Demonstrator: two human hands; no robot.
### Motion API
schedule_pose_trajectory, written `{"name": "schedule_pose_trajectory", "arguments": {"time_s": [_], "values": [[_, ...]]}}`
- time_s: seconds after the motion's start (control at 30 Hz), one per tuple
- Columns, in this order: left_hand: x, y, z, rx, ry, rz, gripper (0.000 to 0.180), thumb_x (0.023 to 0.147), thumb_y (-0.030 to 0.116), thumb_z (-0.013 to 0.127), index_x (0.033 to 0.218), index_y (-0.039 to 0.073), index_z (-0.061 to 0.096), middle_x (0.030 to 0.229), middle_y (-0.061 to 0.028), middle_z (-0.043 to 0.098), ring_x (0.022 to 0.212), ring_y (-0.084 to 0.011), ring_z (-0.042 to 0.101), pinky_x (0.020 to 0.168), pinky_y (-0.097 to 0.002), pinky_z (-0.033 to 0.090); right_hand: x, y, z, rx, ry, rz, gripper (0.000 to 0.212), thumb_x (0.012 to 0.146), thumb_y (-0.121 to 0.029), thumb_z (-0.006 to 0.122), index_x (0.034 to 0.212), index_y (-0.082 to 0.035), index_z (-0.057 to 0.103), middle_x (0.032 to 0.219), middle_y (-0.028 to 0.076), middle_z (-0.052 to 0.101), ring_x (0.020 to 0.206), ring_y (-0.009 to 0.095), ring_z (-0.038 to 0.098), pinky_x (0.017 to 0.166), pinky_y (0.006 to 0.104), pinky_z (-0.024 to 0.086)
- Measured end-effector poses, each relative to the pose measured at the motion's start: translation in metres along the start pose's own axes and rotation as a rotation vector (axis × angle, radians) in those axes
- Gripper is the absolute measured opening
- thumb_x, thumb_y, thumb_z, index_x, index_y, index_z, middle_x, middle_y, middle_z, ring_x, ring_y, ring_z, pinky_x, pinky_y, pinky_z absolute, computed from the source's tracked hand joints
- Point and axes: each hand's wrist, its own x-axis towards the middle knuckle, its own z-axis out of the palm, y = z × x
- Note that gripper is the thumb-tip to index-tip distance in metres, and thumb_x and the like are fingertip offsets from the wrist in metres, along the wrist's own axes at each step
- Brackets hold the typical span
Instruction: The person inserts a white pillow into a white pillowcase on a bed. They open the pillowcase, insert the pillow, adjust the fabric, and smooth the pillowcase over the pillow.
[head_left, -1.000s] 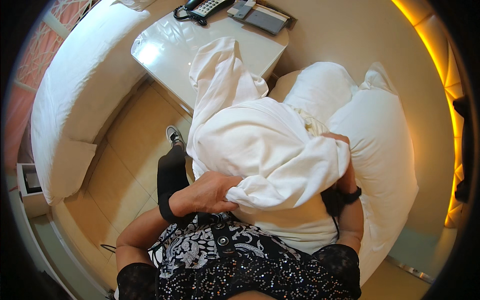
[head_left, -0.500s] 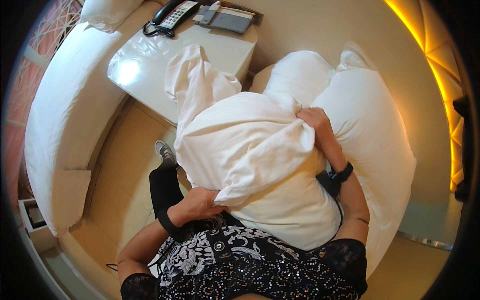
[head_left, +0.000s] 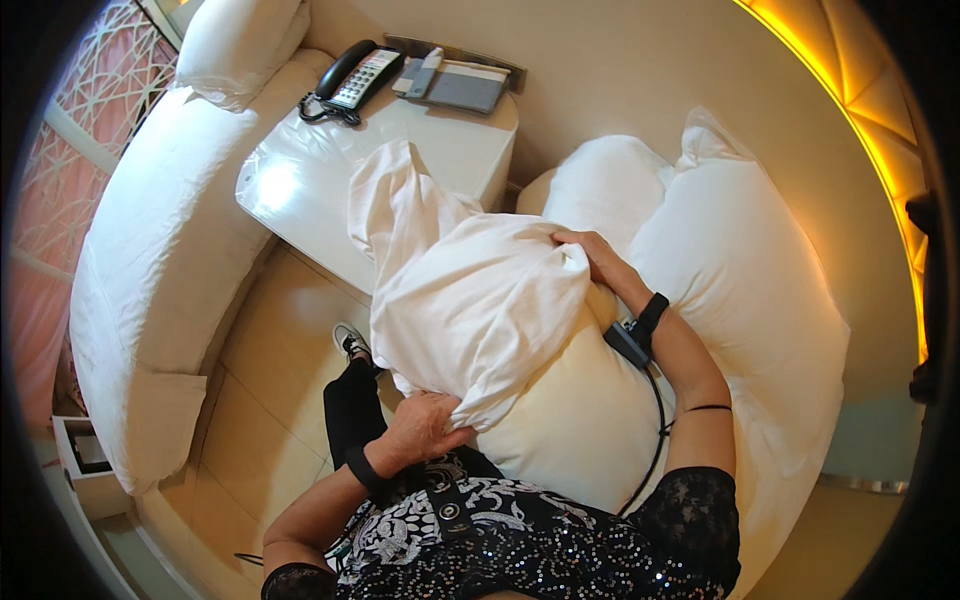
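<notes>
A cream pillow (head_left: 570, 420) rests against my lap, its far part covered by a loose white pillowcase (head_left: 465, 315). The case's slack end lies over the corner of the glossy table. Close to my body, my left hand (head_left: 422, 428) is closed on the near edge of the pillowcase. My right hand (head_left: 590, 255) grips the opposite side of the opening, its fingertips partly hidden in the fabric. Between the two hands the pillow's near half shows bare. A small dark device (head_left: 628, 345) with a cable hangs at my right wrist.
More white pillows (head_left: 740, 250) are piled to the right along the wall. A black telephone (head_left: 355, 80) and a grey folder (head_left: 465, 85) sit on the pale table (head_left: 300, 160) ahead. Left stands a bed (head_left: 150, 290) with white bedding; a tiled floor (head_left: 270, 370) lies between.
My right hand has moved left with its edge of the pillowcase, and more of the cream pillow shows on that side. My left hand keeps its grip. The whole view has shifted slightly.
</notes>
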Motion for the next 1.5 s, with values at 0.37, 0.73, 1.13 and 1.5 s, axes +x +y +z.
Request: {"name": "schedule_pose_trajectory", "arguments": {"time_s": [0.37, 0.73, 1.13, 1.5], "values": [[0.014, -0.003, -0.002, -0.039, -0.009, -0.023, 0.029, 0.073, 0.03, 0.065, 0.077, 0.005, 0.052, 0.068, -0.0164, 0.059, 0.066, -0.0365, 0.058, 0.061, -0.0432, 0.046, 0.026, -0.008, -0.011, -0.968, -0.149, -0.186, 0.025, 0.086, -0.021, 0.054, 0.093, -0.001, 0.067, 0.086, 0.003, 0.066, 0.076, 0.013, 0.059, 0.069, 0.0267, 0.046], [0.019, -0.013, 0.007, -0.061, -0.041, -0.131, 0.03, 0.071, 0.033, 0.068, 0.076, 0.006, 0.057, 0.068, -0.0169, 0.059, 0.067, -0.0375, 0.058, 0.06, -0.0421, 0.047, 0.069, 0.031, 0.014, -0.004, -0.036, 0.02, 0.034, 0.089, -0.026, 0.053, 0.112, -0.003, 0.06, 0.099, 0.004, 0.064, 0.087, 0.01, 0.057, 0.078, 0.0239, 0.045], [0.019, -0.021, 0.015, -0.171, -0.007, -0.095, 0.032, 0.074, 0.037, 0.065, 0.08, 0.007, 0.056, 0.066, -0.0167, 0.059, 0.065, -0.038, 0.058, 0.058, -0.0444, 0.046, 0.082, 0.048, -0.001, -0.342, 0.042, -0.076, 0.014, 0.084, -0.014, 0.055, 0.085, -0.004, 0.064, 0.08, 0.001, 0.063, 0.072, 0.008, 0.057, 0.067, 0.0241, 0.047], [0.02, -0.018, 0.009, -0.125, -0.023, -0.125, 0.031, 0.072, 0.037, 0.066, 0.079, 0.008, 0.059, 0.068, -0.0171, 0.06, 0.067, -0.038, 0.059, 0.06, -0.0439, 0.048, 0.085, 0.067, -0.028, -0.688, -0.049, -0.33, 0.019, 0.086, -0.021, 0.053, 0.087, -0.006, 0.065, 0.081, 0.005, 0.064, 0.074, 0.014, 0.059, 0.067, 0.0283, 0.047]]}}
